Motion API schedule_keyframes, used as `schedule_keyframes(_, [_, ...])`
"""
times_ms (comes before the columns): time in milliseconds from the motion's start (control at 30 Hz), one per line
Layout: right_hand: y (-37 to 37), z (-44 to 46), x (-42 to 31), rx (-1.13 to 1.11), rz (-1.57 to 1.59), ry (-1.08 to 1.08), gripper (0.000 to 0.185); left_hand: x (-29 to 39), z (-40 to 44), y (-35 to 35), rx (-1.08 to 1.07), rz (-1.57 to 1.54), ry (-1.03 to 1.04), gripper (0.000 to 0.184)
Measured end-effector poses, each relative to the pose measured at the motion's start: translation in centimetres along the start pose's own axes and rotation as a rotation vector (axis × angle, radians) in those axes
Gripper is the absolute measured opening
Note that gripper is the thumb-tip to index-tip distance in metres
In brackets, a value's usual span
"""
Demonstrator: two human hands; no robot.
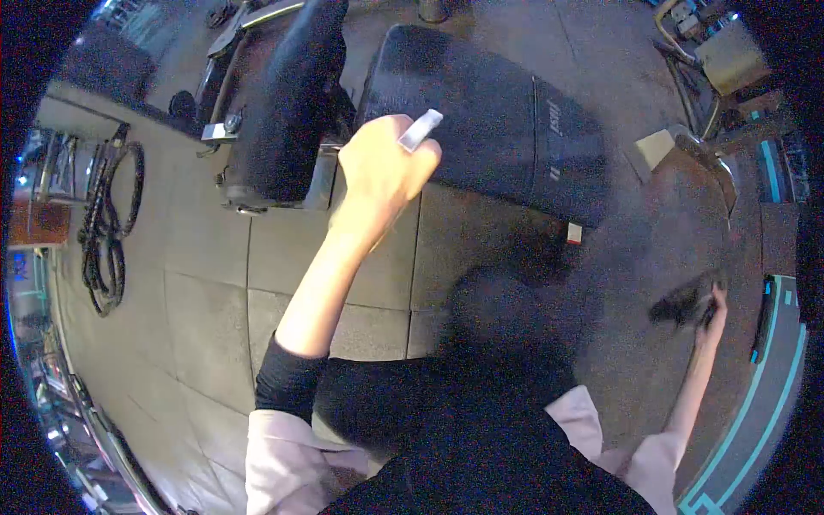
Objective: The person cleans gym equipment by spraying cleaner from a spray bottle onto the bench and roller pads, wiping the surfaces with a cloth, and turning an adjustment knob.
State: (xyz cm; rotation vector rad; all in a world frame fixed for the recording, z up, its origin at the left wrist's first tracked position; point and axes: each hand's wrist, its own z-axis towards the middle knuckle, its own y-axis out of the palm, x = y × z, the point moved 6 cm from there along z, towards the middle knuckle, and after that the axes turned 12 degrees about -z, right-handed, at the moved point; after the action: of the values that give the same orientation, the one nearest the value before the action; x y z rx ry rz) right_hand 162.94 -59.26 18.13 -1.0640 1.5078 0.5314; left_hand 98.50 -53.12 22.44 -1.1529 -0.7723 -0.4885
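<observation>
My left hand point(382, 167) is closed in a fist over the near end of a black padded bench point(468, 112). A short, pale, flat-sided piece point(421, 130) sticks up out of that fist; its lower part is hidden by the fingers, and I cannot tell its kind. Off to the right, my right hand point(717, 311) is stretched out low over the floor, closed on a dark, cloth-like bundle point(682, 302), which is blurred. Left of the bench, an upright black pad point(287, 103) stands close to my left hand.
Grey floor tiles point(330, 257) lie below me. A coiled black rope point(107, 227) rests at the left. At upper right stands a metal frame with a beige panel point(734, 58). Teal-striped dark edging point(764, 403) runs along the right side, and equipment lines the left edge.
</observation>
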Motion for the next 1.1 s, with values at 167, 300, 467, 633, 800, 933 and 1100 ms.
schedule_keyframes(167, [4.4,8.1,2.8,-0.026,0.157,0.054,0.014,-3.0,-3.9,-0.2,0.193,-0.002,-0.012,0.034])
schedule_keyframes(300, [5.6,12.6,3.2,-0.021,0.328,0.107,0.018,-4.2,-5.1,-0.2,-0.014,-0.032,-0.263,0.035])
schedule_keyframes(467, [8.2,6.6,-3.0,0.124,0.394,-0.028,0.031,-5.8,-6.6,2.5,-0.122,-0.08,-0.234,0.037])
schedule_keyframes(633, [4.9,7.3,-7.1,0.047,0.41,-0.36,0.031,-0.7,-5.7,8.1,-0.23,-0.079,-0.035,0.03])
schedule_keyframes(800, [6.7,9.5,-11.1,0.117,0.4,-0.496,0.041,3.5,-4.1,13.9,-0.402,0.087,-0.093,0.028])
schedule_keyframes(933, [9.3,13.9,-11.4,0.125,0.38,-0.489,0.046,4.3,-2.2,16.6,-0.274,0.17,-0.027,0.022])
schedule_keyframes(1100, [11.8,16.3,-9.6,0.143,0.366,-0.463,0.053,6.3,1.3,16.2,0.006,0.082,0.024,0.02])
